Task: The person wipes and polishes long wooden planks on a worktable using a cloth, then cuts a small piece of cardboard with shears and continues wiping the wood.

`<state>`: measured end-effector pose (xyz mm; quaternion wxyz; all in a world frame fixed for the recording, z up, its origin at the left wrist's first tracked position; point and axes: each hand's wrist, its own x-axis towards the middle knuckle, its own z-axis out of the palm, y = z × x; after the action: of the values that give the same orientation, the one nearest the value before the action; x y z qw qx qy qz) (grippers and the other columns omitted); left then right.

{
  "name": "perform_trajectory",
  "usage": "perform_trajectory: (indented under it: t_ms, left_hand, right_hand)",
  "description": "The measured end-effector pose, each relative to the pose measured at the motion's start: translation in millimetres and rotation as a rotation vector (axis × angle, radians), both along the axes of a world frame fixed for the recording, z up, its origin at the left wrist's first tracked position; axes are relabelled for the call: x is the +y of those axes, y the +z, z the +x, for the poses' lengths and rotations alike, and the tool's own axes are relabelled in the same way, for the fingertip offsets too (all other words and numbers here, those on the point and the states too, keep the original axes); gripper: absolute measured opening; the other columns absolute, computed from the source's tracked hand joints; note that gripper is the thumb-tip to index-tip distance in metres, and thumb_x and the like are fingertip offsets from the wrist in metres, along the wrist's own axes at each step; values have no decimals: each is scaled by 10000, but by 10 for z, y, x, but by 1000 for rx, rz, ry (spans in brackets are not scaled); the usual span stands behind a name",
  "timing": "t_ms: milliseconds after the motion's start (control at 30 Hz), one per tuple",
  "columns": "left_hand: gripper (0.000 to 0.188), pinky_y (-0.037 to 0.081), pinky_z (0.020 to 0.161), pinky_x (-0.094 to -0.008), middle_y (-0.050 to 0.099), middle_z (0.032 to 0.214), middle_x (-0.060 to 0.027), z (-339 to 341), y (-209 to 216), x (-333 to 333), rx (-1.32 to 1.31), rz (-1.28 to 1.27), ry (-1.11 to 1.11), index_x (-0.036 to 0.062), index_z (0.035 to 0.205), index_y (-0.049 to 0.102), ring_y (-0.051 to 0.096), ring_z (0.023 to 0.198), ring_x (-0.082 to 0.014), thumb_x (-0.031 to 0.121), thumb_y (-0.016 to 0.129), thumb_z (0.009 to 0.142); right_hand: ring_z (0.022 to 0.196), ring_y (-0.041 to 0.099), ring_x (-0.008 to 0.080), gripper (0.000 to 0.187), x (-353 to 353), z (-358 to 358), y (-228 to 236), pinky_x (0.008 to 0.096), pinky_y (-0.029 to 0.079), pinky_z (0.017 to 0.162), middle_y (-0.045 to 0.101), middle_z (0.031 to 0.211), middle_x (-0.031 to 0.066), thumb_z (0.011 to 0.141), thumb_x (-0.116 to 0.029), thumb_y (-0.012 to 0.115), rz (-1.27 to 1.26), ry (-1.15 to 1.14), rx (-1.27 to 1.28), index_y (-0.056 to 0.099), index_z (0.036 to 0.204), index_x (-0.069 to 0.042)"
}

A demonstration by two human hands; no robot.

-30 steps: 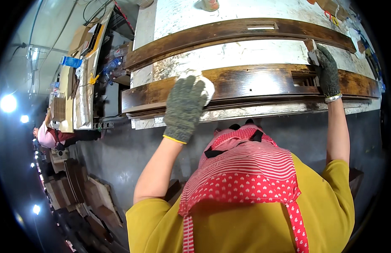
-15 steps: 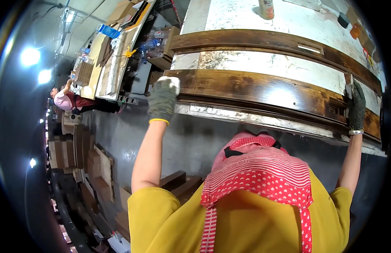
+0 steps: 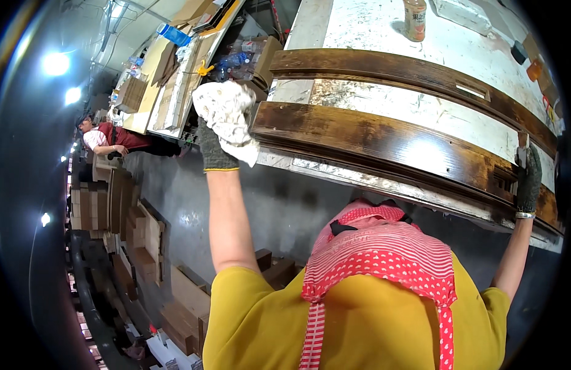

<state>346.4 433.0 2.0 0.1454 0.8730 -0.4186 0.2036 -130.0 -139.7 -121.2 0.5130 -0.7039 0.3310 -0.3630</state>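
In my left hand (image 3: 212,147), gloved in dark grey, is a bunched white rag (image 3: 227,114), its lower corner hanging loose. That hand is off the left end of a dark brown stained wooden board (image 3: 371,132), which lies along the near side of the table. Toward the board's other end, my right hand (image 3: 529,182), gloved too, is closed round a small flat upright piece I cannot make out, beside a slot in the wood. Behind the near board lies a second stained board (image 3: 384,66) with a rectangular cutout.
The boards rest on a paint-marked white table (image 3: 421,102). A drink bottle (image 3: 415,21) stands behind them. To the left are a bench (image 3: 168,92) with cartons, plastic bottles (image 3: 233,61) and another person (image 3: 122,137) in a dark red apron. Stacked cartons (image 3: 137,237) stand on the grey floor.
My left hand has moved left, off the board's end, and the rag now spreads out over it. My right hand has stayed at the board. The other person's arm has lowered.
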Motion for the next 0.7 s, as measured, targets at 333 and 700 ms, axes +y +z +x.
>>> perform_trajectory:
  t_ms: [333,700]
  left_hand:
    - [188,480,809,-424,631,935,-151,-656,-587,-637,34,-126,-43,48,948,638,590,898,-335,11,516,810]
    - [329,473,867,-424,610,1061,-115,-1411,-373,-1354,-60,489,-215,134,1111,597,587,1035,-256,373,626,886]
  right_hand:
    - [1189,529,373,335,29,-70,95,412,428,1009,556,1290,210,921,-77,525,-726,81,316,562,1246,-7]
    - [1150,547,396,384,169,113,218,415,428,1007,571,1264,213,848,9,505,-817,51,372,581,1224,-8]
